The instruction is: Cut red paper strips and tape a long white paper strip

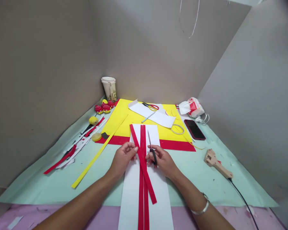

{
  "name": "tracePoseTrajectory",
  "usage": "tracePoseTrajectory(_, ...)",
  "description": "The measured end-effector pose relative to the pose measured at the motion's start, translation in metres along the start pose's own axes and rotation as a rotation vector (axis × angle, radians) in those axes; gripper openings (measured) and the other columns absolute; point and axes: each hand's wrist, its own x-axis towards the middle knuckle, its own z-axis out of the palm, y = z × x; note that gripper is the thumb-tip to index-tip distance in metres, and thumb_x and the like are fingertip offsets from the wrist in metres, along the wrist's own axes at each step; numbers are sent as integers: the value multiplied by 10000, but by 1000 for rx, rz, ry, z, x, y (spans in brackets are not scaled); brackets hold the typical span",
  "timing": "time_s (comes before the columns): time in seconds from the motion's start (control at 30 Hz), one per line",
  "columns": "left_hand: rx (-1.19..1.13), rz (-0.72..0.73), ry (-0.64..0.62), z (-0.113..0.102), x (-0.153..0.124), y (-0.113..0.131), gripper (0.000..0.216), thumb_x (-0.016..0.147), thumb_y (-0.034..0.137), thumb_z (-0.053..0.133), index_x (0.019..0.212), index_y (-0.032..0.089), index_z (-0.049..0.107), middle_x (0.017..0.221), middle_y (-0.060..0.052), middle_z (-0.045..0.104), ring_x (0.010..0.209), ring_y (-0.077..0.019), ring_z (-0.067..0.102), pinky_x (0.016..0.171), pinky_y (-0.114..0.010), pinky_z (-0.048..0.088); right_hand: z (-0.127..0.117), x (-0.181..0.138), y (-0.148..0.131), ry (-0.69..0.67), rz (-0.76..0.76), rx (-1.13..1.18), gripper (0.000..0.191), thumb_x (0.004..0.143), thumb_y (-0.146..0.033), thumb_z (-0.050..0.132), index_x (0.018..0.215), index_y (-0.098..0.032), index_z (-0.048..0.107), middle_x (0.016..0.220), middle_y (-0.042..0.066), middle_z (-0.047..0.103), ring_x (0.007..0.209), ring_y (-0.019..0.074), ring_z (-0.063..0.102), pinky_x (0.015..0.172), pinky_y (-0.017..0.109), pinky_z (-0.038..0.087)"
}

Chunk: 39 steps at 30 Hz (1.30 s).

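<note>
Smooth grey walls [146,64] enclose a bench [105,220] spread with a creased pale-green covering [187,191]. Midway along its near edge, a long white sheet [131,198] carries two flat, straight red strips [141,204] side by side. Slanting over them is a loose, ridged red strip [150,185], pinched in the fingers of the left hand [121,159]. Those of the right hand [163,161] grip black-handled scissors [154,157], slim metal blades toward the far edge. Thin paper scraps [79,148] pile along the left edge; a tan plastic glue gun [217,164] lies near the right.
</note>
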Motion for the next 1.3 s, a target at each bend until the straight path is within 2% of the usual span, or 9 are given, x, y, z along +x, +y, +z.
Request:
tracePoseTrajectory(0.17,3,-5,-3,-1,0,-1,217,811,379,663,821,191,554,587,60,553,563,-104,503,596,-209,408,0,1,0,43,-31,21,508,793,-397,684,1222,-182,519,882,45,669,741,173,641,523,243,450)
tracePoseTrajectory(0.27,2,-6,2,-1,1,-2,214,812,374,662,824,190,555,590,58,552,563,-106,501,598,-215,407,-1,2,1,68,-54,46,574,767,-328,710,1282,-199,492,1036,78,668,905,203,649,688,299,515)
tracePoseTrajectory(0.37,6,-5,4,0,1,-2,214,810,374,661,815,190,551,587,56,549,563,-110,501,600,-222,408,-5,0,0,44,-87,75,625,769,-278,698,1343,-222,458,1155,88,636,1072,231,615,900,374,485)
tracePoseTrajectory(0.5,19,-4,3,1,-1,2,218,805,379,659,802,192,546,597,52,553,564,-114,506,599,-229,415,-7,-5,-5,5,-107,100,639,782,-283,680,1371,-243,436,1186,84,605,1143,256,584,983,426,438)
tracePoseTrajectory(0.63,45,0,13,2,-3,4,222,794,382,667,805,195,547,609,52,558,558,-115,507,598,-234,421,-6,-6,-8,-14,-120,96,684,779,-299,711,1378,-232,389,1173,90,581,1127,252,592,1004,430,429)
tracePoseTrajectory(0.8,48,-5,8,3,-2,4,233,782,390,676,816,195,553,627,49,572,557,-115,514,591,-237,428,-3,-5,-7,-10,-93,92,783,744,-283,755,1399,-243,329,1134,74,535,1094,234,604,955,405,479)
tracePoseTrajectory(1.13,58,-25,11,3,-2,5,245,768,411,679,800,198,560,592,49,578,546,-123,526,595,-245,428,-2,-5,-4,13,-82,84,905,656,-271,829,1420,-282,344,1073,37,507,995,200,605,899,386,508)
tracePoseTrajectory(1.3,58,-27,12,3,-2,5,256,758,414,684,807,198,555,598,52,578,545,-121,528,592,-243,432,-3,-5,-1,56,-131,-24,845,704,-258,781,1429,-279,348,988,11,529,879,167,611,838,359,509)
